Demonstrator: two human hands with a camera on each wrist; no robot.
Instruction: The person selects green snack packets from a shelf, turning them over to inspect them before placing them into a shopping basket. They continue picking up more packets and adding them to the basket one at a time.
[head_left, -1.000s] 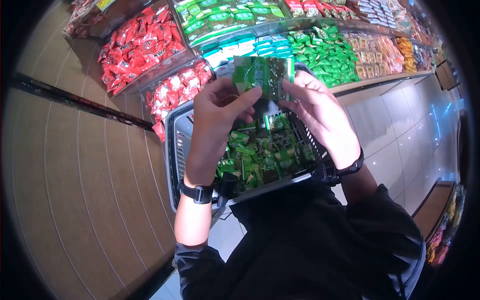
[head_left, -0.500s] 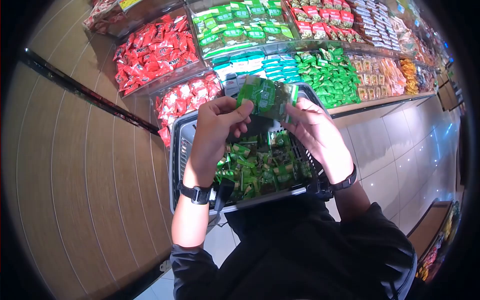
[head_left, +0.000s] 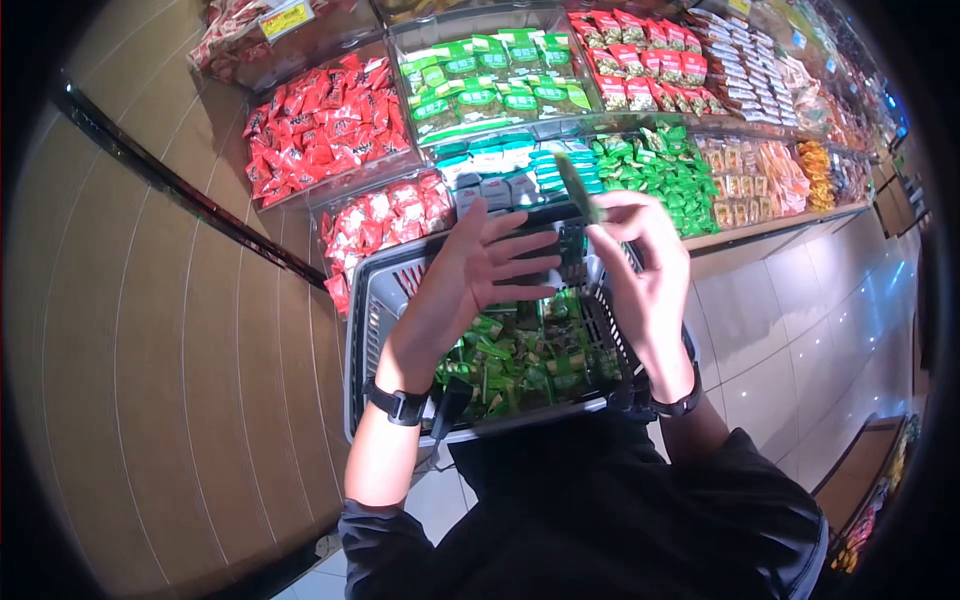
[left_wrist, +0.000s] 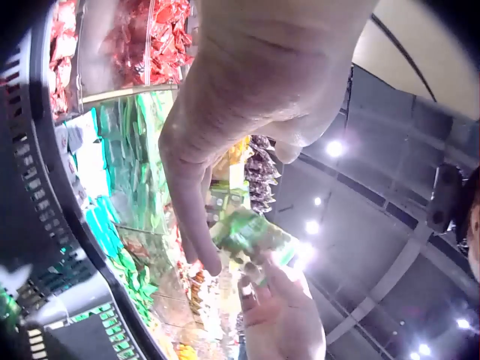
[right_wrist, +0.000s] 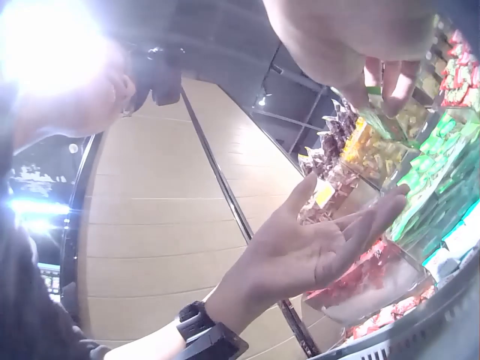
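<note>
My right hand [head_left: 625,235] pinches a green snack packet [head_left: 578,188] by its lower edge, turned edge-on above the far end of a grey shopping basket [head_left: 362,330]. My left hand [head_left: 490,262] hovers beside it, fingers spread and straight, holding nothing. The basket holds several green packets [head_left: 520,362]. In the left wrist view the left hand's fingers [left_wrist: 193,195] hang near the packet [left_wrist: 253,234], which the right hand [left_wrist: 279,319] holds from below. The right wrist view shows the open left palm [right_wrist: 315,251] and the right fingers [right_wrist: 379,64] at the top.
Tilted shelf bins stand behind the basket: red packets [head_left: 320,110], green packets [head_left: 655,160], blue-white packs [head_left: 500,180], and orange snacks [head_left: 770,160] further right. A wood-panelled wall [head_left: 150,330] is on the left and a glossy tiled floor [head_left: 790,290] on the right.
My left hand let go of the green packet and opened its fingers. The right hand alone now holds the packet, turned edge-on and a little higher, nearer the shelf.
</note>
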